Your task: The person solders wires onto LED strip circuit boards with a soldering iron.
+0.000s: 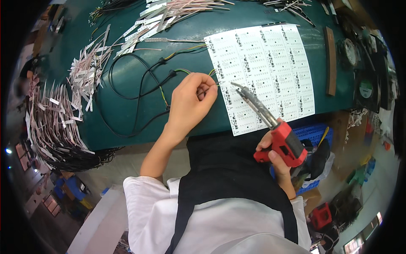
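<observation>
My left hand (192, 101) is closed in a pinch at the left edge of a white circuit board panel (266, 76). A thin wire end shows at its fingertips, against the panel. Black cables (141, 91) with yellow-green wire ends loop beside this hand, and some of their wires reach the panel's left edge. In my right hand (275, 158) is a red soldering gun (288, 144), gripped by its handle. Its metal barrel slants up and left over the panel, and the tip points near the left fingertips. Whether the tip touches the panel I cannot tell.
The dark green table (127, 127) carries bundles of pinkish wires with white strips (86, 72) at left and back. A brown bar (330, 61) lies at the right. Beyond it stands a dark device with a round grille (349, 51). A blue crate (311, 133) is below the table edge.
</observation>
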Motion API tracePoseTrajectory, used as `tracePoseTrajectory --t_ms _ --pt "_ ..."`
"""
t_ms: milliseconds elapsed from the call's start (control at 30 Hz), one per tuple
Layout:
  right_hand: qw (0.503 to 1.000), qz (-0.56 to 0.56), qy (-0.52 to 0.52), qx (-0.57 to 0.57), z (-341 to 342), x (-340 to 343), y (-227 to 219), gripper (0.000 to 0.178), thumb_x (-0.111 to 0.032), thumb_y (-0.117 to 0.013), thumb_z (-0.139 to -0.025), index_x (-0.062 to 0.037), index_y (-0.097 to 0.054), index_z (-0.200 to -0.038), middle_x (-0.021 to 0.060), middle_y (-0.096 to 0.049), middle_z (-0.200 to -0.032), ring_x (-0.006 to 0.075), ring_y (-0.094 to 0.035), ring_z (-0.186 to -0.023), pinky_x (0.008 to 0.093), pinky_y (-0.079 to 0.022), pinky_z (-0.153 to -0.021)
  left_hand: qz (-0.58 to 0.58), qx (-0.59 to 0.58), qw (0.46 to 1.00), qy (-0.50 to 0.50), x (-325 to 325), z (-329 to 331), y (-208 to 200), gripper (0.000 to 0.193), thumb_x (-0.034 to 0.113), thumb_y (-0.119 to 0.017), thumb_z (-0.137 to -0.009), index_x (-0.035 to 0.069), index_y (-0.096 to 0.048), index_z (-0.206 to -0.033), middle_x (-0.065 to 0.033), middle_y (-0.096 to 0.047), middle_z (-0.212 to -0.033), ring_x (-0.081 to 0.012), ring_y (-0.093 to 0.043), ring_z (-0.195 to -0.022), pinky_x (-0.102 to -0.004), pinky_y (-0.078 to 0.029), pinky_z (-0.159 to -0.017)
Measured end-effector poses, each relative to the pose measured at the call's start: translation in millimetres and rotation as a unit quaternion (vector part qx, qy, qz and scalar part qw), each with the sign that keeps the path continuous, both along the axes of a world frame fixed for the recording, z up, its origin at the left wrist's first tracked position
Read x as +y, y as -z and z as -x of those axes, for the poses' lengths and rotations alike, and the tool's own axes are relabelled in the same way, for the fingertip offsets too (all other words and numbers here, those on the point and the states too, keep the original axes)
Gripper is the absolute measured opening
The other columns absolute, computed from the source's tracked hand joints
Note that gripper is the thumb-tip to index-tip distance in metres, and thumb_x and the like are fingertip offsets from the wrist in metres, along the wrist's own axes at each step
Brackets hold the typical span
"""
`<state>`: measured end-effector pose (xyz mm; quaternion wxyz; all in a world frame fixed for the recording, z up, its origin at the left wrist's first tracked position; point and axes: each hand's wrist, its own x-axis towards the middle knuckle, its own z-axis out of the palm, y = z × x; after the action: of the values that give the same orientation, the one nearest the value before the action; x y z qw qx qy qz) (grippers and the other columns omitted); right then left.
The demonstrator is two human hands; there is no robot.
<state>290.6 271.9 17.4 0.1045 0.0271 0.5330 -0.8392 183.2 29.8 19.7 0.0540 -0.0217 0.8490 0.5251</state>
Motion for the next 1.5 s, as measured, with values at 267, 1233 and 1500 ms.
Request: tracePoseTrajectory --t_ms 267,1233,1500 --pt "0.995 -0.084 -0.021 -0.043 -17 2 5 0.067 -0.005 -0.062 -0.081 0.0115 -0.034 -0.14 0.014 -0.066 -0.085 0.0159 -0.063 -0.064 0.0256 -0.052 -0.059 0.077 0.061 0.995 0.011 9 -9 9 0.008 0.005 -0.068 -0.075 0.005 -0.06 -0.076 -0.0017 -0.053 -0.066 -0.0136 -0.052 -0.056 -0.0275 -0.043 -0.051" --pt "0.974 -0.216 -0.043 0.052 -20 5 6 0.058 -0.001 -0.062 -0.078 0.0163 -0.044 -0.131 0.0122 -0.067 -0.081 0.0167 -0.067 -0.068 0.0264 -0.053 -0.068 0.154 0.172 0.973 0.014 17 -14 20 0.012 0.004 -0.067 -0.07 0.009 -0.056 -0.069 -0.0003 -0.049 -0.062 -0.0155 -0.05 -0.055 -0.0305 -0.039 -0.048" --pt "0.989 -0.145 -0.018 0.034 -21 7 5 0.061 -0.004 -0.061 -0.081 0.0141 -0.04 -0.135 0.0138 -0.068 -0.084 0.0154 -0.066 -0.064 0.0245 -0.055 -0.059 0.124 0.156 0.98 0.012 16 -15 16 0.009 0.004 -0.067 -0.07 0.008 -0.059 -0.072 -0.0019 -0.052 -0.07 -0.0175 -0.054 -0.061 -0.0303 -0.042 -0.053"
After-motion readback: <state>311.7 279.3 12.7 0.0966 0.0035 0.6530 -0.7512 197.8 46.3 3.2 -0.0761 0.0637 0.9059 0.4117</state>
